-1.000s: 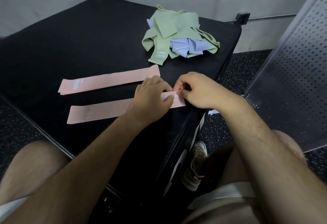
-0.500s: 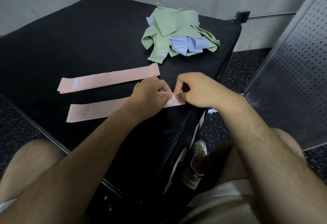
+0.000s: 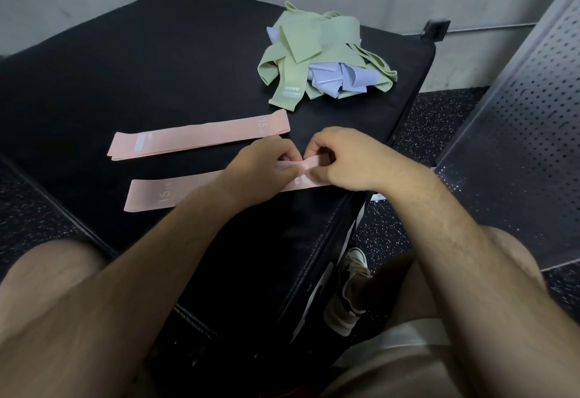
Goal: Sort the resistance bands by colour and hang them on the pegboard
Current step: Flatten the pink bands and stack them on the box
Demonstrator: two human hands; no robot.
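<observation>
Right end of nearer pink band (image 3: pixel 163 197) in pinch of left hand (image 3: pixel 260 169) and right hand (image 3: pixel 349 159)

Head-worn view, facing forward and down, near black mat (image 3: pixel 157 61)

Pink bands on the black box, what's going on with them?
A person is sorting resistance bands by colour. The left hand and right hand both pinch the right end of the nearer pink band, with the rest of it flat on the black padded box. The second pink band lies flat just beyond it. The green bands and lilac bands sit tangled in one pile farther back. No band hangs on the visible part of the pegboard at the right.
</observation>
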